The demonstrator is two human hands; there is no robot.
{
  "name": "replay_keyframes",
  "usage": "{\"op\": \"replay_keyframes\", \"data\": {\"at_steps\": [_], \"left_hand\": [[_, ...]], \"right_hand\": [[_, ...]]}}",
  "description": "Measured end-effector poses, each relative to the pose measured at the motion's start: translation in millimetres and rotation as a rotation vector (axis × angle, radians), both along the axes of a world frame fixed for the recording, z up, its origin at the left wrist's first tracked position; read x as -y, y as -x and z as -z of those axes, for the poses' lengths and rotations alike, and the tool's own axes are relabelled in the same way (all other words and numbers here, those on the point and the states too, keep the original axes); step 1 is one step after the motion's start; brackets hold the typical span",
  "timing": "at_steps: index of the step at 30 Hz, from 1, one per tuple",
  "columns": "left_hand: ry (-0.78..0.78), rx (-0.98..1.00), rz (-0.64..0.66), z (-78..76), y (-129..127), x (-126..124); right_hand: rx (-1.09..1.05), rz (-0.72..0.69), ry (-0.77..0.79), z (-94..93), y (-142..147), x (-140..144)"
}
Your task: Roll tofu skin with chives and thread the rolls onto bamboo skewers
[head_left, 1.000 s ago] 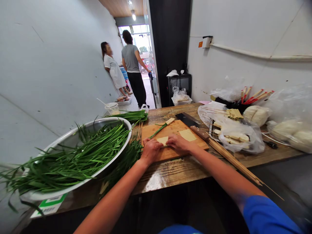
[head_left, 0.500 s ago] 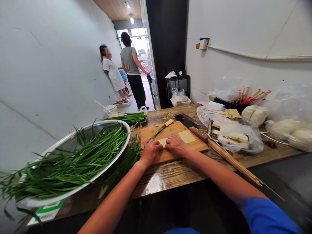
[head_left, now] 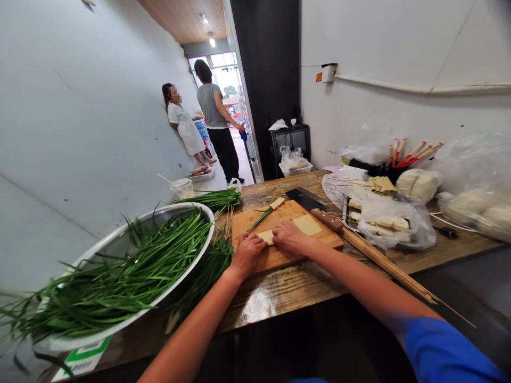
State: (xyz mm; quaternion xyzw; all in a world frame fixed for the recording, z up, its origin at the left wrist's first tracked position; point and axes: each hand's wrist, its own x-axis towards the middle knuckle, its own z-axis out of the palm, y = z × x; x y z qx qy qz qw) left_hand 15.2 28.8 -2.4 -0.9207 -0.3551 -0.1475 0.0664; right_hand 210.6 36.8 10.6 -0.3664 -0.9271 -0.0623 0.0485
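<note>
a: two hands on one thing? the left hand (head_left: 248, 251) and right hand (head_left: 290, 237) both sit on the board (head_left: 287, 250).
b: yes, on the pale sheet (head_left: 266, 235) lying between them. fingers of both are curled down over it, pressing or rolling; whether they pinch it i cannot tell.
a: which way does it run?
b: its long axis goes left to right across the board, so each hand caps one end. only the far edge shows past the knuckles.
a: which is nearer?
b: neither, both touch it.
a: and around it?
b: a second sheet (head_left: 307, 225) just beyond the right hand, a cleaver (head_left: 315, 206) past that, a bowl (head_left: 120, 239) of chives (head_left: 131, 271) to the left.
</note>
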Motion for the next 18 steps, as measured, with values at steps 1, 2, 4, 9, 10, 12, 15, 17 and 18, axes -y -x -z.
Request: {"op": "replay_keyframes", "data": {"at_steps": [1,2,4,9,10,12,15,17,18], "left_hand": [[0.012,0.012,-0.001,-0.8,-0.6,-1.6],[0.023,0.025,-0.004,-1.6,-1.2,-2.9],[0.043,0.053,-0.019,-3.3,-2.6,-4.7],[0.055,0.098,-0.093,-3.4,-4.8,-6.3],[0.038,0.089,-0.107,-2.1,-4.8,-6.2],[-0.027,0.056,-0.126,1.6,-4.2,-5.4],[-0.132,-0.019,-0.09,6.5,-2.6,-3.1],[-0.161,-0.063,-0.046,7.6,-1.7,-2.2],[-0.165,-0.075,-0.033,7.5,-1.4,-2.3]], "right_hand": [[-0.017,0.013,-0.025,1.8,-0.1,1.8],[-0.037,0.021,-0.053,4.2,-0.2,3.6],[-0.081,0.02,-0.103,10.0,-0.3,5.7],[-0.123,-0.022,-0.07,14.7,-1.2,-5.5],[-0.124,-0.035,-0.037,13.3,-1.4,-10.1],[-0.125,-0.061,0.031,10.1,-1.8,-19.2],[-0.131,-0.085,0.08,7.6,-1.9,-29.7],[-0.134,-0.095,0.09,7.9,-1.8,-33.7],[-0.132,-0.096,0.095,8.1,-1.7,-34.7]]}}
